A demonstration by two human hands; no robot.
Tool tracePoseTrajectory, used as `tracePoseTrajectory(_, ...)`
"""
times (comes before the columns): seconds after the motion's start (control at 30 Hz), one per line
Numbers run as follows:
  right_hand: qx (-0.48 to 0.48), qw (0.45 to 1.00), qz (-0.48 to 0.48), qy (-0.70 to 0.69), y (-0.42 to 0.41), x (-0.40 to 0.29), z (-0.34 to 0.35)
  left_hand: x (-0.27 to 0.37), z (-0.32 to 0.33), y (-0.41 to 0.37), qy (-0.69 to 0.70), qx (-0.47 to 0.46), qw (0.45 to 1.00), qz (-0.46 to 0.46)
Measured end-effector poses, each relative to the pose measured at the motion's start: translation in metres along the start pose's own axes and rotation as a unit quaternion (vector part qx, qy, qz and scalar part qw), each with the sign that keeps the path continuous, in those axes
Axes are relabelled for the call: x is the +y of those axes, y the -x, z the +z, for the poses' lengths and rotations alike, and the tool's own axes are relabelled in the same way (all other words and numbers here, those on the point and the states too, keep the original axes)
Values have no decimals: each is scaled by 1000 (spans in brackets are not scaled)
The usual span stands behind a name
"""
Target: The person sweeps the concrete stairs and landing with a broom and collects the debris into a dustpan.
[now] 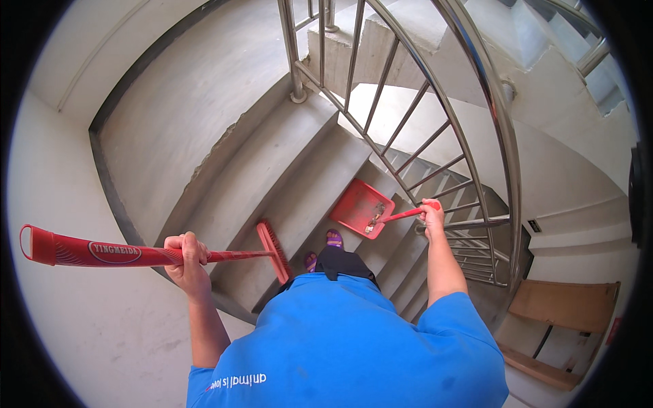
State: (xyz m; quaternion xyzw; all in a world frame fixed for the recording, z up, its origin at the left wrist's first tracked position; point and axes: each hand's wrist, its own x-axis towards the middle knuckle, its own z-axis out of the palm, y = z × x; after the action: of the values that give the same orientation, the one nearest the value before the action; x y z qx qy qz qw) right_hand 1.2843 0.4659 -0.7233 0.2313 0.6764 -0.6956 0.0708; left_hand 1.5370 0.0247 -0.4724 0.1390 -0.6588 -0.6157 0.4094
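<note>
My left hand (187,260) is wrapped around the long red handle of a broom (97,253), whose top end rises toward the camera. The red broom head (274,251) rests bristles-down on a concrete stair tread (301,204). In my right hand (432,218) is the short handle of a red plastic dustpan (352,204). Some loose debris (376,217) lies inside the pan near its handle. The pan is over the steps beside my feet, though whether it touches a tread I cannot tell.
A stainless steel railing (449,109) runs along the right of the stairs, close to my right hand. Ahead is a landing (178,107) with a dark skirting band. More steps descend behind me. A wooden chair (563,306) stands at lower right. My purple sandals (334,238) are on the stairs.
</note>
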Motion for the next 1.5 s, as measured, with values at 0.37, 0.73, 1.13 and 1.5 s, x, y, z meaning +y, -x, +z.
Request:
tracePoseTrajectory(0.37,-1,1000,3,-17,-2,-4,6,1,4,1,-3,12,1000,-1)
tracePoseTrajectory(0.73,16,999,20,-20,0,-4,0,0,4,2,-7,20,1000,-7)
tracePoseTrajectory(1.13,16,999,38,17,4,-1,-1,-4,5,2,0,2,1000,-16)
tracePoseTrajectory(1.5,30,998,47,36,-2,-2,-9,-28,-50,5,-28,80,992,-95)
